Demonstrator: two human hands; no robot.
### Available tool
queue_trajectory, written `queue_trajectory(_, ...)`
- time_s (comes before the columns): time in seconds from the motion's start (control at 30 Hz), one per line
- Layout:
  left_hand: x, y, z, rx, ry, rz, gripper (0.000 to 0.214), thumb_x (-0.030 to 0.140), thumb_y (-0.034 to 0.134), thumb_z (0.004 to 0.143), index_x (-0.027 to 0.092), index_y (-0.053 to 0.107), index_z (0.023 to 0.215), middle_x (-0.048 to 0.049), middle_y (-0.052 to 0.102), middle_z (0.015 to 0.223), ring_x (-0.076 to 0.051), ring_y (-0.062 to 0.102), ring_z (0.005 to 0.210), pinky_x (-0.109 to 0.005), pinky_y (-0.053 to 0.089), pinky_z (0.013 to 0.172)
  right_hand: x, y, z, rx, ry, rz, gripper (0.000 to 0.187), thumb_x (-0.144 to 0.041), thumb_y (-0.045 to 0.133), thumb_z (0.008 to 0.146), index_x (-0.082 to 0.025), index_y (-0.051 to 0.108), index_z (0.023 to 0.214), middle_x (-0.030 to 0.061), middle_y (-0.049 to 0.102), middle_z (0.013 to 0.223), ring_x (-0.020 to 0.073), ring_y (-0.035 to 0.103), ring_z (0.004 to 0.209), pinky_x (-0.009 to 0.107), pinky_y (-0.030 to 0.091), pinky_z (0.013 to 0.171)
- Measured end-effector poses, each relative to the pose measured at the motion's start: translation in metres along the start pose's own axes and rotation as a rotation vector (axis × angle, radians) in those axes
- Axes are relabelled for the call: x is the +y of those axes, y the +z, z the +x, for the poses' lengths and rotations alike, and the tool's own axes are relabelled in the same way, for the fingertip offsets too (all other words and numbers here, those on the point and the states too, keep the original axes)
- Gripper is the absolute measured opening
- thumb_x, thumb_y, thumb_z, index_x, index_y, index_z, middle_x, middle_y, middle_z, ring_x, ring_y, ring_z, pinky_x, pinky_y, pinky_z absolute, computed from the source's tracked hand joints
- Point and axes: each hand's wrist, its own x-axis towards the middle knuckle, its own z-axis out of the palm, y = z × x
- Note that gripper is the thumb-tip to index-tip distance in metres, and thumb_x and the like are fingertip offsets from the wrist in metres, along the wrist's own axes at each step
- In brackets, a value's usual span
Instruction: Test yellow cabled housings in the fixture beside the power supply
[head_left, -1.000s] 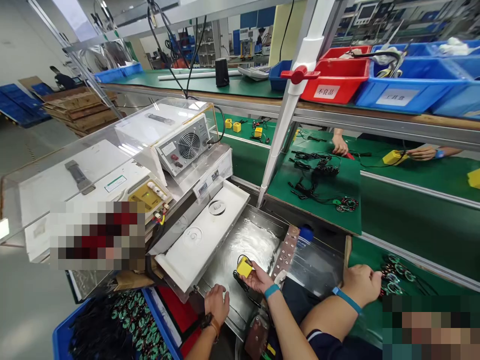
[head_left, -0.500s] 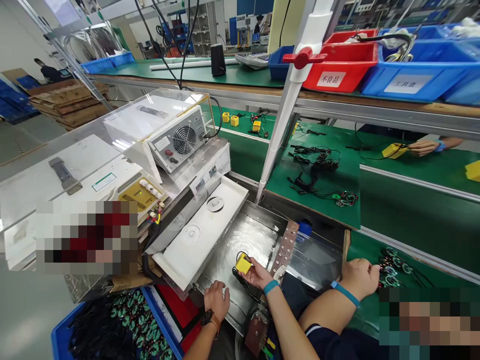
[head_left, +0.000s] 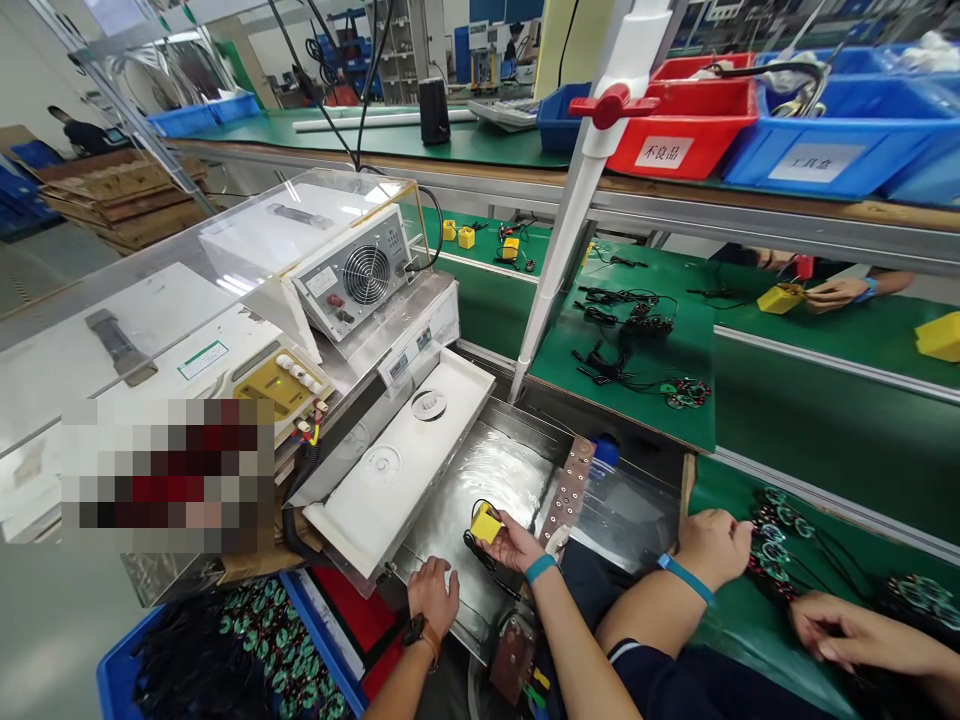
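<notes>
My right hand (head_left: 517,547), with a blue strap at the wrist, grips a yellow block (head_left: 486,522) by its right side. Black cable (head_left: 480,552) loops over and hangs below the block. Both are over a shallow metal pan (head_left: 517,465) with a shiny, streaked silvery surface. Lower left of the block, my left hand (head_left: 433,598) wears a watch. Its fingers lie stretched out near the pan's front edge with the thumb apart, and nothing shows in them. Beside the pan runs a long white tray (head_left: 405,450).
A blue bin (head_left: 120,665) at lower left holds green ring-shaped parts and black cables. Close on my right are a co-worker's hands (head_left: 712,545) among similar rings (head_left: 772,530). A white post (head_left: 559,235) rises behind the pan. Across the bench, another person's hand (head_left: 836,293) touches a yellow block.
My hands and the yellow block stay nearly in place. The co-worker's second hand now shows at lower right. Across the bench, a red item appears by the other person's yellow block.
</notes>
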Motion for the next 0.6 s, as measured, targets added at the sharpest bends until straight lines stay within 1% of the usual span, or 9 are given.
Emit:
queue_trajectory(0.1,0.000,0.000,-0.001,0.013,0.027,0.058,0.027,0.022,0.045,0.093,0.016,0.072,0.092,-0.0099,0.071,0.097,-0.027,0.066,0.094,-0.037,0.041,0.086,0.010,0.001,0.001,0.159,0.142,0.000,0.050,-0.070,0.065,0.071,-0.021,0.075,0.076,0.0199,0.069,0.081,0.0286,0.069,0.074,0.038,0.055,0.062)
queue_trajectory(0.23,-0.001,0.002,-0.001,0.033,0.047,0.096,0.027,0.022,0.046,0.094,0.017,0.072,0.091,-0.0089,0.072,0.096,-0.026,0.067,0.092,-0.035,0.041,0.085,0.017,0.003,0.003,0.278,0.242,0.001,0.050,-0.069,0.065,0.072,-0.020,0.075,0.072,0.0210,0.070,0.079,0.0285,0.069,0.074,0.037,0.054,0.062)
queue_trajectory(0.43,-0.002,0.003,-0.001,0.048,0.039,0.057,0.022,0.022,0.051,0.092,0.018,0.073,0.090,-0.0087,0.072,0.096,-0.025,0.068,0.092,-0.034,0.043,0.085,0.020,0.004,0.002,0.328,0.275,-0.018,0.048,-0.066,0.067,0.073,-0.020,0.076,0.070,0.0213,0.070,0.078,0.0276,0.068,0.074,0.036,0.053,0.062)
queue_trajectory(0.53,-0.003,0.005,-0.001,0.052,0.008,-0.008,0.022,0.023,0.051,0.091,0.018,0.073,0.090,-0.0099,0.073,0.097,-0.027,0.068,0.094,-0.036,0.044,0.087,0.018,0.004,0.001,0.336,0.275,-0.038,0.047,-0.066,0.068,0.072,-0.020,0.076,0.070,0.0216,0.070,0.079,0.0275,0.068,0.074,0.036,0.052,0.061)
queue_trajectory(0.6,-0.003,0.007,0.002,0.064,-0.038,-0.065,0.024,0.024,0.050,0.091,0.017,0.073,0.092,-0.0122,0.073,0.099,-0.029,0.069,0.097,-0.039,0.046,0.090,0.016,0.005,0.000,0.343,0.276,-0.053,0.047,-0.066,0.070,0.070,-0.020,0.076,0.069,0.0217,0.070,0.080,0.0279,0.068,0.074,0.035,0.051,0.060)
